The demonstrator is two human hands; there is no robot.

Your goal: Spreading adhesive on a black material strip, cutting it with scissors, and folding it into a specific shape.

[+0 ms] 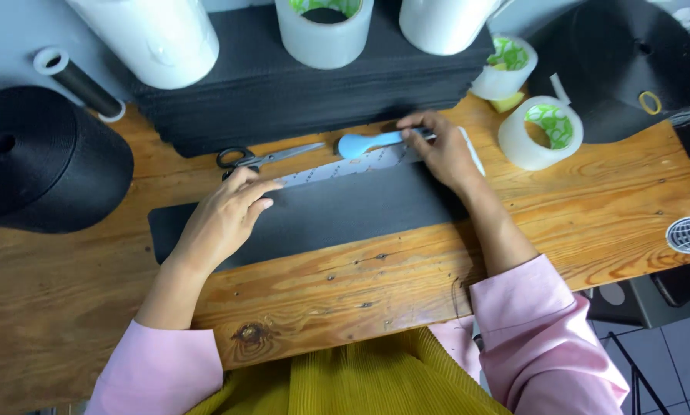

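So there's a big wooden table [606,207] with a stack of black foam sheets [299,92] at the back and fat black rolls [37,157] at both ends. A long black sheet [337,211] lies flat in the middle, a white ruler [352,165] along its far edge. Left hand [222,219] presses flat on the sheet, fingers together. Right hand [441,150] has its fingers pinched on a light-blue cutter [368,142] by the ruler. Scissors [256,159] lie just beside.
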